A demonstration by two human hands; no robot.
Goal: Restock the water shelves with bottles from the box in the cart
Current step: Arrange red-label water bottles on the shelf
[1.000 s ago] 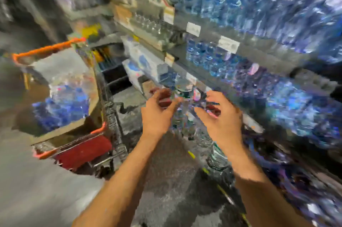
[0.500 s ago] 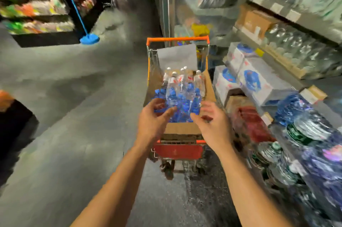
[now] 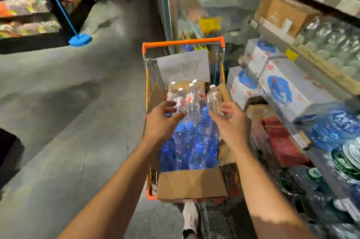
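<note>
both hands nearer the bottles (image 3: pixel 191 121), left hand (image 3: pixel 161 121), right hand (image 3: pixel 231 121), fingers loose

A sheet of white paper (image 3: pixel 183 66) fixed to the far end of the cart (image 3: pixel 183 42) carries faint handwritten characters, too pale to read. The long brown carton (image 3: pixel 329 69) on the right-hand shelf has dark printed lettering along its side, too blurred to make out.

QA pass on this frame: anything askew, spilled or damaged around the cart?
Nothing spilled or visibly damaged. The clear plastic water bottles stand upright in the open brown cardboard box in the orange-rimmed wire cart. Both hands hover above, empty.
</note>
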